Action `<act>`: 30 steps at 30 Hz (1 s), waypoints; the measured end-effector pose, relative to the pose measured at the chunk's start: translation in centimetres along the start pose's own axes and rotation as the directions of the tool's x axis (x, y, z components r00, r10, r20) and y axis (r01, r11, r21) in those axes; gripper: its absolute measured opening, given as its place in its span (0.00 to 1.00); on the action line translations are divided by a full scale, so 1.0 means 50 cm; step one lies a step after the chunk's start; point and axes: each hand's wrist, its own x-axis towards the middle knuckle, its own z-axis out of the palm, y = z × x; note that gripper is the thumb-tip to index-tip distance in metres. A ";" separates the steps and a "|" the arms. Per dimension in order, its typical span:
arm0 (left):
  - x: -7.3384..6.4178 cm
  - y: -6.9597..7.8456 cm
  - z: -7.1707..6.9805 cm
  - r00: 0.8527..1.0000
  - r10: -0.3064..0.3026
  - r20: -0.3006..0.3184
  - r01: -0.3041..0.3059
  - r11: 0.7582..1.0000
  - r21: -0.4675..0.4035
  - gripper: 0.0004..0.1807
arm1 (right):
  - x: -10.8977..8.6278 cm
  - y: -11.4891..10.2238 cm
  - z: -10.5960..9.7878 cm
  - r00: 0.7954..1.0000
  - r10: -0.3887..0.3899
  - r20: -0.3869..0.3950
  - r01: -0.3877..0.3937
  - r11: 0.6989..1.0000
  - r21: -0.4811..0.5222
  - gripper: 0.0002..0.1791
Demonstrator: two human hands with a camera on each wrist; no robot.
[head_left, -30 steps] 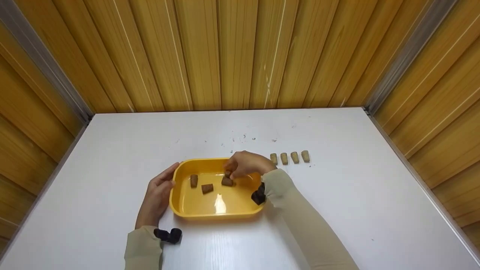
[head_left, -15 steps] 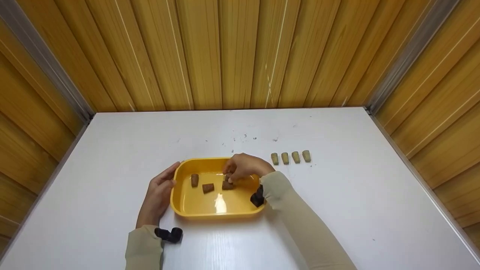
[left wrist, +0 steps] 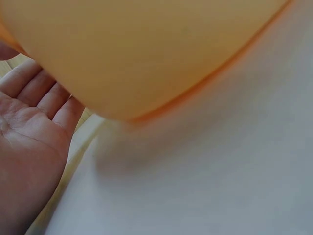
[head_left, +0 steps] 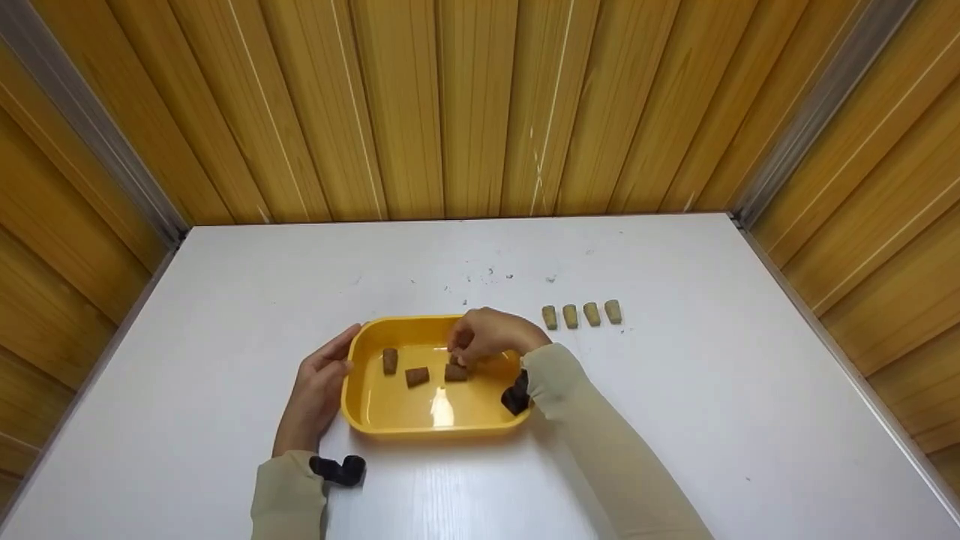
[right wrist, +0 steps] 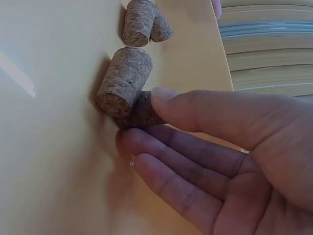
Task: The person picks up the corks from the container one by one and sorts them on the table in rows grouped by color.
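Observation:
A yellow tray with rounded corners stands on the white table, several brown cork stoppers inside it. My left hand holds the tray's left end, thumb at the rim and fingers along the outer wall; the left wrist view shows its palm beside the wall. Inside the tray, my right hand pinches a darker cork stopper between thumb and fingers. That stopper lies against another cork stopper. Farther left in the tray are a tilted cork stopper and an upright-looking one.
To the right behind the tray, several pale tapered stoppers line up in a row on the white table. Dark specks dot the tabletop farther back. Wood-patterned walls enclose the table's back and sides.
The right hand has lowered slightly with its stopper, and the stopper touching it has shifted a little toward the tray's near side. The left hand stays in place.

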 end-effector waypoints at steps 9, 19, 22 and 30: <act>0.000 -0.001 0.001 1.000 0.005 0.012 -0.005 1.000 0.012 0.31 | -0.006 0.003 -0.005 1.000 -0.013 0.001 0.013 0.999 0.044 0.13; 0.000 0.000 0.001 1.000 0.009 0.017 -0.009 1.000 0.011 0.31 | -0.015 0.000 -0.018 0.996 -0.093 0.004 0.093 0.994 0.054 0.11; 0.001 -0.001 0.001 1.000 0.006 0.008 -0.006 1.000 -0.001 0.31 | -0.019 -0.001 -0.023 0.994 -0.108 0.016 0.106 0.989 0.101 0.11; 0.000 0.000 0.002 1.000 -0.007 -0.014 0.007 1.000 -0.028 0.31 | -0.031 0.005 -0.038 0.988 -0.151 0.044 0.138 0.969 0.205 0.12</act>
